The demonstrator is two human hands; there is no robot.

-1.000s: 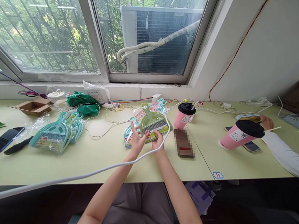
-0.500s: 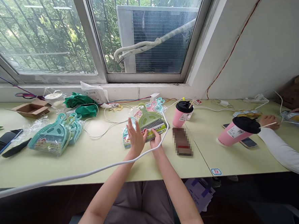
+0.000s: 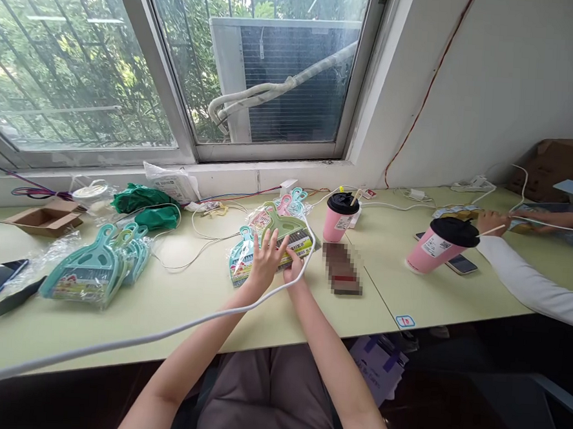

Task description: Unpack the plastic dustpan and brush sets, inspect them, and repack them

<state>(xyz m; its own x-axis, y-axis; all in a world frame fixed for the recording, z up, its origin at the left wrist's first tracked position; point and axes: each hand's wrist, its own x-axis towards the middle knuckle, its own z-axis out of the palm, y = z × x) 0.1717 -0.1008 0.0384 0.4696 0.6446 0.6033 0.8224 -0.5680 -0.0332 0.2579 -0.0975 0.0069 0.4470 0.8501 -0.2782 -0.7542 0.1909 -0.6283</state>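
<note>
A green mini dustpan with a brush and printed card (image 3: 286, 223) is before me on the table, its handle pointing away. My left hand (image 3: 264, 265) lies over its lower left part with the fingers stretched and spread. My right hand (image 3: 293, 270) pinches the lower edge of the same set near its middle; the thumb shows and the other fingers are partly hidden. Just left of it is a blue dustpan set (image 3: 241, 257) in clear wrap. Behind are more small pink and blue handles (image 3: 292, 203).
Wrapped dustpan sets (image 3: 86, 270) are piled at left, near an open cardboard box (image 3: 48, 218) and green bag (image 3: 144, 206). A white cable (image 3: 202, 316) crosses over my forearms. Pink cups (image 3: 339, 225) and a pixelated brown object (image 3: 342, 268) stand right. Another person's sleeve (image 3: 516, 270) reaches in.
My left hand has come down from a raised, tilted pose to lie across the dustpan set. My right hand stays at its lower edge. The view has shifted slightly right.
</note>
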